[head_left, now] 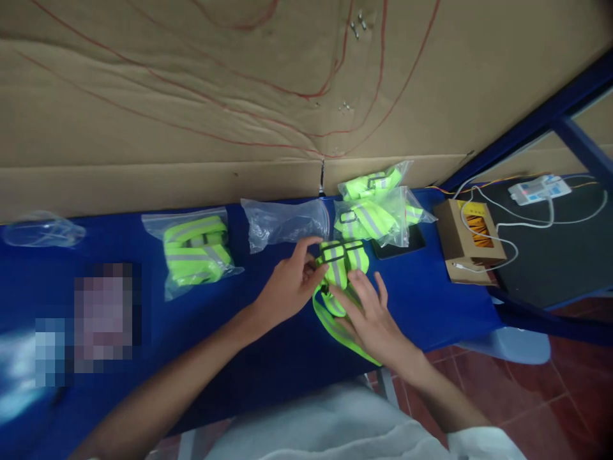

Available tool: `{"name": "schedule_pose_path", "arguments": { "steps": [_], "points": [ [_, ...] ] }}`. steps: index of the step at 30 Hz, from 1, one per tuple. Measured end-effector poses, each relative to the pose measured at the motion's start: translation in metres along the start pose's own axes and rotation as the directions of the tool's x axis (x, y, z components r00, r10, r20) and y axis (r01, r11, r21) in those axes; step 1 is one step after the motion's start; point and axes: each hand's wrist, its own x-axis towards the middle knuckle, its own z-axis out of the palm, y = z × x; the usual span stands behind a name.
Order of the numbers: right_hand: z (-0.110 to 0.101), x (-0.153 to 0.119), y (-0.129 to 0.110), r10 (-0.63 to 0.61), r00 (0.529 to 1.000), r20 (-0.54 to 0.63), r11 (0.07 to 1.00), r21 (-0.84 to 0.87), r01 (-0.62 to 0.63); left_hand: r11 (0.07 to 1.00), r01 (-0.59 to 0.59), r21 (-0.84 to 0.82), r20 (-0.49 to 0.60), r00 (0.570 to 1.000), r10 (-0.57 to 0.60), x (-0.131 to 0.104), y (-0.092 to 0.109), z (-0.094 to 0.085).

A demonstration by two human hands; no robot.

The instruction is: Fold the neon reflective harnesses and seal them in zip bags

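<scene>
A neon yellow-green strap with grey reflective stripes and black buckles [335,271] lies bundled on the blue table [431,306], one length trailing toward the front edge. My left hand [290,284] pinches the bundle's left side between thumb and fingers. Over its lower right part rests my right hand [373,313], fingers spread and touching the strap. Behind the bundle are bagged neon straps [368,217], and an empty clear plastic bag [282,223] lies to their left. Another bagged strap [196,249] sits farther left.
A dark flat object [402,243] lies partly under the bags. At the right are an open cardboard box [467,236], white cables and a power strip [540,190]. Crumpled clear plastic [43,231] lies far left. A cardboard panel [191,128] stands behind the table.
</scene>
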Motion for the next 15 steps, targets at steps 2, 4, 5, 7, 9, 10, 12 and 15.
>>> {"name": "schedule_pose_path", "arguments": {
  "steps": [2, 4, 5, 7, 9, 10, 12, 15],
  "points": [
    [0.012, -0.017, 0.003, 0.034, 0.999, -0.017, 0.999, -0.013, -0.034, 0.983, 0.107, -0.153, 0.079, 0.992, -0.095, -0.018, -0.007, -0.008],
    [0.017, -0.029, 0.007, 0.089, 0.996, 0.005, 0.996, 0.002, -0.089, 0.921, 0.277, -0.274, 0.224, 0.950, -0.219, -0.037, -0.016, -0.017],
    [0.019, -0.033, 0.008, 0.109, 0.994, 0.026, 0.994, 0.011, -0.109, 0.905, 0.342, -0.252, 0.285, 0.920, -0.268, -0.047, -0.020, -0.022],
    [0.019, -0.034, 0.010, 0.112, 0.991, 0.076, 0.993, 0.021, -0.114, 0.940, 0.337, -0.057, 0.239, 0.918, -0.315, -0.064, -0.021, -0.030],
    [0.017, -0.033, 0.010, 0.075, 0.991, 0.114, 0.997, 0.027, -0.078, 0.959, 0.148, 0.240, 0.042, 0.986, -0.163, -0.077, -0.016, -0.032],
    [0.017, -0.032, 0.010, 0.053, 0.992, 0.115, 0.998, 0.030, -0.057, 0.923, 0.016, 0.385, -0.014, 1.000, -0.012, -0.081, -0.012, -0.030],
    [0.017, -0.032, 0.008, 0.016, 0.996, 0.088, 0.999, 0.033, -0.019, 0.772, -0.231, 0.592, 0.035, 0.964, 0.262, -0.083, -0.005, -0.022],
    [0.019, -0.037, 0.005, -0.065, 0.997, 0.033, 0.998, -0.006, 0.065, 0.607, -0.347, 0.715, 0.151, 0.924, 0.350, -0.069, -0.006, -0.012]
  ]
}}
